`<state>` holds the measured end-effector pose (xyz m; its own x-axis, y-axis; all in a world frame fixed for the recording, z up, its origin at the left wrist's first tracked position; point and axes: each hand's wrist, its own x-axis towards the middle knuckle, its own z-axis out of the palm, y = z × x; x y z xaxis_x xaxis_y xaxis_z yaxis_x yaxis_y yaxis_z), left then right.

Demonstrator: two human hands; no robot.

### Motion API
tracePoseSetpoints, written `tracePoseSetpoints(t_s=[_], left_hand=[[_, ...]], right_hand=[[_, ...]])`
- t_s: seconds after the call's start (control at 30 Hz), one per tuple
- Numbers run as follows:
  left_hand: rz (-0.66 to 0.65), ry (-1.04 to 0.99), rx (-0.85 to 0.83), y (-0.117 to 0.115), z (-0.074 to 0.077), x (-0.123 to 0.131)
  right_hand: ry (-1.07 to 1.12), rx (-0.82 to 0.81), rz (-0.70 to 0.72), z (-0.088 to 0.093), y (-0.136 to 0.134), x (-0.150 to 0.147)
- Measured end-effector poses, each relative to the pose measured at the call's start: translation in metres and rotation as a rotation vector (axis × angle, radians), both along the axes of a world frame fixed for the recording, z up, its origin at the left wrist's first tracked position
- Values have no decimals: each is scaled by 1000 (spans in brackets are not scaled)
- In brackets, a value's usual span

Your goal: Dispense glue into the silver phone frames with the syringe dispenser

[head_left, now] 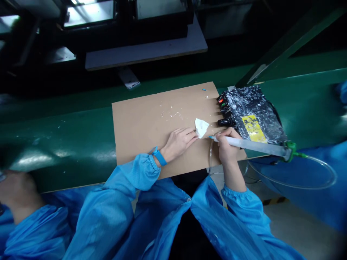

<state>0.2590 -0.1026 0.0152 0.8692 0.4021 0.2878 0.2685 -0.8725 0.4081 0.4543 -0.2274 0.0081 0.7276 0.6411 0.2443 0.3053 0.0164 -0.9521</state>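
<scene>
My right hand (227, 146) grips a long translucent dispensing syringe (256, 145) near its front end, like a pen. The syringe's blue tip (210, 137) points left and lies close to a crumpled white tissue (201, 127). Over the cardboard sheet (135, 126) my left hand (181, 142) is closed, its fingertips at the tissue's lower left edge, pinching it. Whether any small part sits within the tissue cannot be seen. From the syringe's green rear cap (291, 151) a clear air tube (328, 168) loops away to the right.
A black, white-smeared dispenser box (252, 108) with knobs and a yellow label stands right of the cardboard. White specks and a small blue piece (204, 89) lie on the sheet. A green bench (67, 144) runs beneath. At far left is another person's hand (20, 191).
</scene>
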Motion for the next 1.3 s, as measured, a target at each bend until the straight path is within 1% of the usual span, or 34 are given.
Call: tracePoseSetpoints(t_s=[0.1, 0.17, 0.23, 0.3, 0.37, 0.43, 0.5, 0.57, 0.63, 0.7, 0.8, 0.97, 1.1, 1.3], left_hand=[[31, 25, -21, 5, 5, -4], [87, 22, -43, 10, 10, -11], [184, -13, -90, 19, 15, -22], [303, -67, -137, 35, 18, -38], [433, -112, -151, 59, 19, -60], [571, -109, -120, 87, 20, -88], [748, -34, -74, 114, 22, -119], [939, 54, -45, 137, 24, -151], [1087, 99, -38, 152, 25, -179], [1170, 107, -43, 159, 25, -200], [1216, 112, -69, 160, 21, -212], [1195, 120, -81, 155, 16, -211], [1179, 95, -90, 157, 13, -214], [1178, 83, -103, 156, 15, -215]], right_hand=[[-10, -23, -5, 2, 1, -2], [-24, -48, 8, 6, 1, -4], [-27, -68, 19, 11, 1, -5], [-35, -77, 25, 14, 1, -5], [-50, -73, 19, 16, 1, -5], [-64, -67, 7, 16, 1, -4], [-59, -68, -3, 13, 0, -2], [-39, -73, -6, 8, 0, 0], [-24, -78, -18, 1, 0, 3], [-26, -78, -33, -4, 0, 7], [-51, -73, -43, -9, 1, 9], [-65, -83, -6, -1, 2, 3], [-60, -89, 27, 5, 4, -3], [-53, -107, 40, 4, 3, -2]])
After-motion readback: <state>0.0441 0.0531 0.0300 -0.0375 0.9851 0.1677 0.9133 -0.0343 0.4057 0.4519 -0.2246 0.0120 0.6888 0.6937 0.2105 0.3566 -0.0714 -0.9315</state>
